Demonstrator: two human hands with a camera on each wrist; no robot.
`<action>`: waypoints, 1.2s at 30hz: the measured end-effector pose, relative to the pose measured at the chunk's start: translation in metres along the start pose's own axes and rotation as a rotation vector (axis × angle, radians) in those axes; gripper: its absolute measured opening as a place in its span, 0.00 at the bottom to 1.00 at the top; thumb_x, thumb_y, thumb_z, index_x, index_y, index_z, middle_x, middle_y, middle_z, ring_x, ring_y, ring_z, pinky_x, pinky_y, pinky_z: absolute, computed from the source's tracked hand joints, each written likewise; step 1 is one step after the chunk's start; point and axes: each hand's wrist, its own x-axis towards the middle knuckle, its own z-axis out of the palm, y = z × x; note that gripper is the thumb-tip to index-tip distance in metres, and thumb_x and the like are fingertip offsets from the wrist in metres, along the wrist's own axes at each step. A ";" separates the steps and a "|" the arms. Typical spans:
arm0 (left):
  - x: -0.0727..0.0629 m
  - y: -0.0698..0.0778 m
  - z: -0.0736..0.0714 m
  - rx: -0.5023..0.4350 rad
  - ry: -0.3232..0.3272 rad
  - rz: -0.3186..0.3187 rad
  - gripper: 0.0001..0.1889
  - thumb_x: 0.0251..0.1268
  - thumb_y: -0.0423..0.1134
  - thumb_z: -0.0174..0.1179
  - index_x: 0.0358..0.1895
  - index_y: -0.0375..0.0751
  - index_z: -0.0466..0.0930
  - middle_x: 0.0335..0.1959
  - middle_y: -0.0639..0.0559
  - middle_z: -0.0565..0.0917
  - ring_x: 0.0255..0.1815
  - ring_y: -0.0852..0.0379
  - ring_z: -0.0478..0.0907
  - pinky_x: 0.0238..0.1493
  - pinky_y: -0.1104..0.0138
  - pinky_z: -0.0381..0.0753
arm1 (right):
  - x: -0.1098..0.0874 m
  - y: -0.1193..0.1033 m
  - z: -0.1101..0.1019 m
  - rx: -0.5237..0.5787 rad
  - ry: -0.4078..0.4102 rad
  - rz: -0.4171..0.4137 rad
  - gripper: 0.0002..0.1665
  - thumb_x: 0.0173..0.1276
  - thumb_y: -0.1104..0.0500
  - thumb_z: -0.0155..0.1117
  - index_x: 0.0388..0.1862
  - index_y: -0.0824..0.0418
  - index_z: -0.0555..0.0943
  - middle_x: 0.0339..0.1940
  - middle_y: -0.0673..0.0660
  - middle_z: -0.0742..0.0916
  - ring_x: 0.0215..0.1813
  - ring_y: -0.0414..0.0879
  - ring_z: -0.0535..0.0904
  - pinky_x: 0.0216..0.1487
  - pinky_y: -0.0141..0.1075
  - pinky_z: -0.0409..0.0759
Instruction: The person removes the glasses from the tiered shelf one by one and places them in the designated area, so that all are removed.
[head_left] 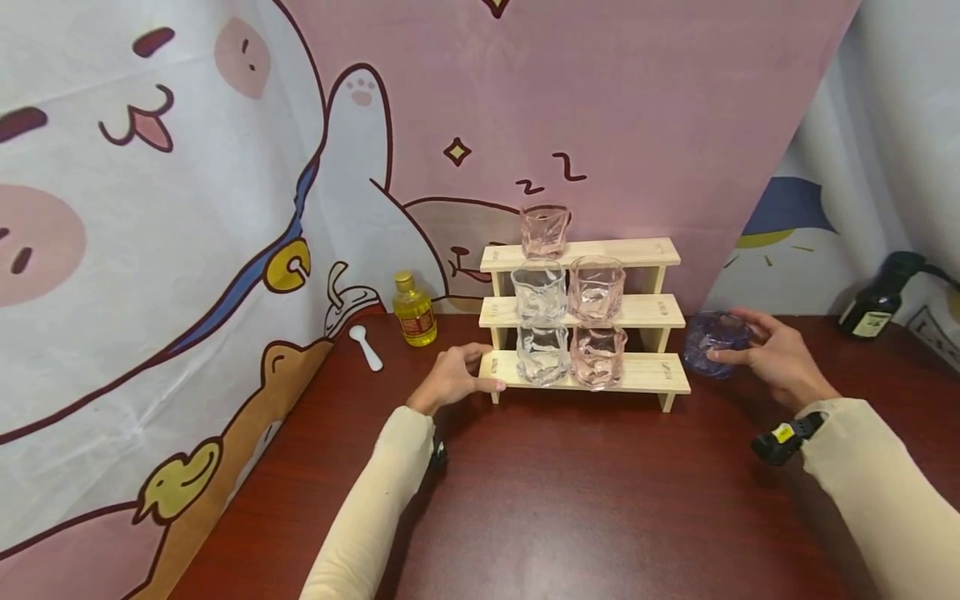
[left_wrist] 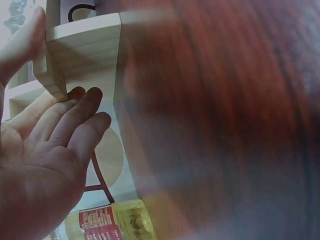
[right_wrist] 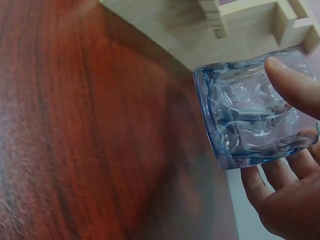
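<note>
While the right hand (head_left: 780, 358) grips a blue glass tumbler (head_left: 716, 343) between its thumb and curled fingers, the tumbler is just right of the three-tier wooden stand (head_left: 645, 373); whether its base touches the tabletop, I cannot tell. The left hand (head_left: 456, 377) holds the left end of the stand's lowest, nearest tier, thumb on the near side and fingers behind the board.

On that lowest tier a clear tumbler (head_left: 542, 354) is at left, with a pink tumbler (head_left: 597, 357) beside it. The middle tier repeats the pair: a second clear tumbler (head_left: 538, 292) left, a second pink tumbler (head_left: 597, 289) right. A third pink tumbler (head_left: 543, 231) is on the left part of the top, farthest tier.

Left of the stand, on the reddish-brown table (head_left: 570, 500), are a yellow oil bottle (head_left: 415, 312) and, farther left, a white spoon (head_left: 366, 348). At the far right is a dark bottle (head_left: 877, 296) with a pale label. A cartoon-animal backdrop (head_left: 600, 108) hangs behind everything.
</note>
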 end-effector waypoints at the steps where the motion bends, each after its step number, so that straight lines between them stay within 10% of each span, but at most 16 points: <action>1: 0.000 0.000 0.000 0.000 0.000 0.000 0.37 0.49 0.43 0.79 0.66 0.42 0.77 0.65 0.44 0.81 0.68 0.49 0.78 0.68 0.54 0.77 | 0.001 0.001 0.002 -0.011 0.000 -0.004 0.65 0.57 0.52 0.79 0.83 0.59 0.48 0.81 0.69 0.59 0.80 0.70 0.53 0.73 0.64 0.62; 27: -0.001 -0.001 0.002 0.012 -0.003 -0.007 0.37 0.49 0.44 0.79 0.66 0.44 0.77 0.66 0.44 0.80 0.69 0.49 0.76 0.68 0.53 0.76 | 0.005 0.005 0.012 0.003 0.003 0.001 0.63 0.55 0.68 0.76 0.82 0.63 0.47 0.81 0.71 0.58 0.77 0.73 0.60 0.70 0.62 0.68; 36: -0.001 -0.001 0.001 0.002 0.004 -0.003 0.37 0.50 0.44 0.79 0.67 0.44 0.76 0.66 0.44 0.80 0.69 0.49 0.77 0.68 0.54 0.76 | 0.008 0.005 0.014 0.004 0.007 -0.002 0.64 0.54 0.67 0.77 0.82 0.62 0.48 0.81 0.71 0.60 0.75 0.71 0.63 0.59 0.41 0.83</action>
